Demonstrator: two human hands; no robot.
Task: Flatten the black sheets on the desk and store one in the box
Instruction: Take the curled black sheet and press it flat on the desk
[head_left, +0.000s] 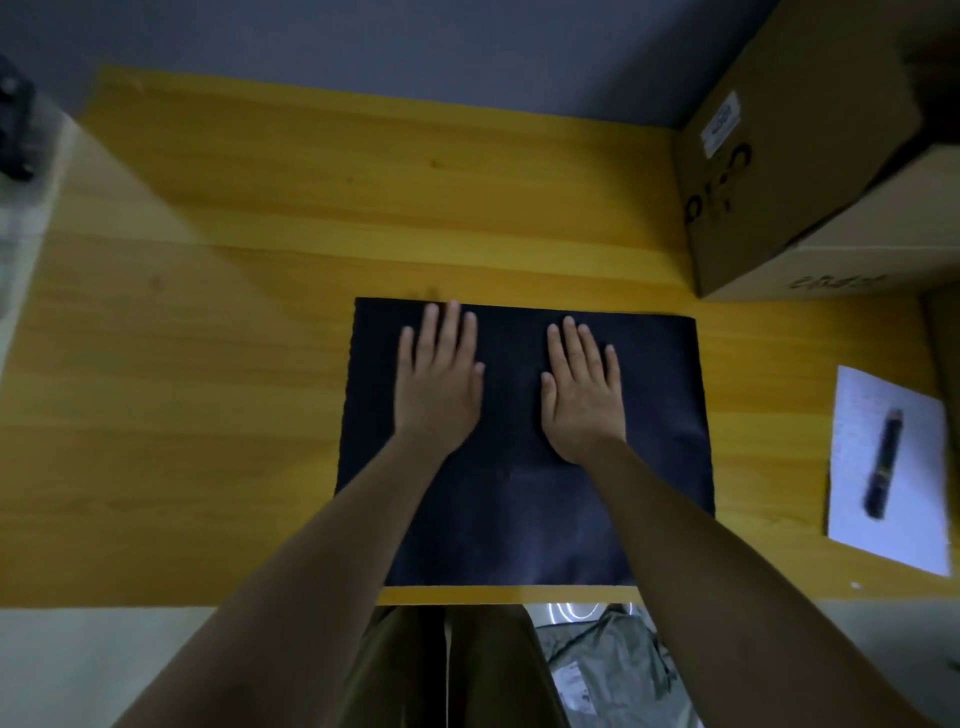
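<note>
Flattening is underway, I judge: left hand (439, 382) and right hand (582, 392) press the black sheet (524, 519) with straight fingers; the box (789, 171) beyond it waits.

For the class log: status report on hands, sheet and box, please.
Left hand and right hand open, pressing flat on black sheet. Sheet flat on desk, not yet stored. Box far right; nothing blocking.
</note>
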